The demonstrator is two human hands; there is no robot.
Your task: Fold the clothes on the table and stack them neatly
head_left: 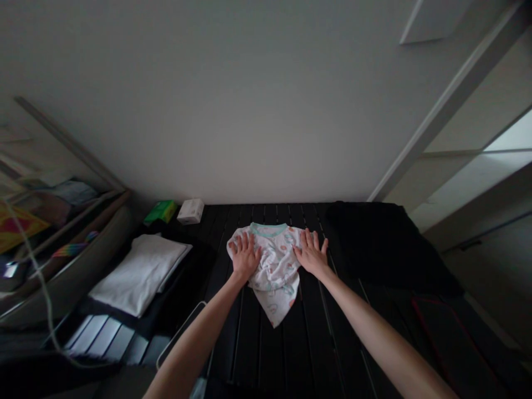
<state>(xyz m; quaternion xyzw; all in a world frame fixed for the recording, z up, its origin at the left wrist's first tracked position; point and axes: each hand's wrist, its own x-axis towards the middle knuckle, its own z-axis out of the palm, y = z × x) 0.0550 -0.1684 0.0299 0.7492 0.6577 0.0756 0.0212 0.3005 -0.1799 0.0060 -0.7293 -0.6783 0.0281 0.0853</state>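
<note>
A small white baby garment [276,260] with a mint-green neckline and orange prints lies on the black slatted table. Its body is bunched in the middle, and a pointed flap hangs toward me. My left hand [245,256] rests flat on the garment's left sleeve, fingers spread. On the opposite sleeve, my right hand [311,254] presses flat with its fingers apart. Each palm hides part of the cloth under it.
Folded light-grey cloth [139,271] lies on dark fabric at the left. Behind it stand a green box [161,211] and a white box [190,211] near the wall. Black cloth [382,244] covers the right side. A phone-like slab [180,334] lies beside my left forearm.
</note>
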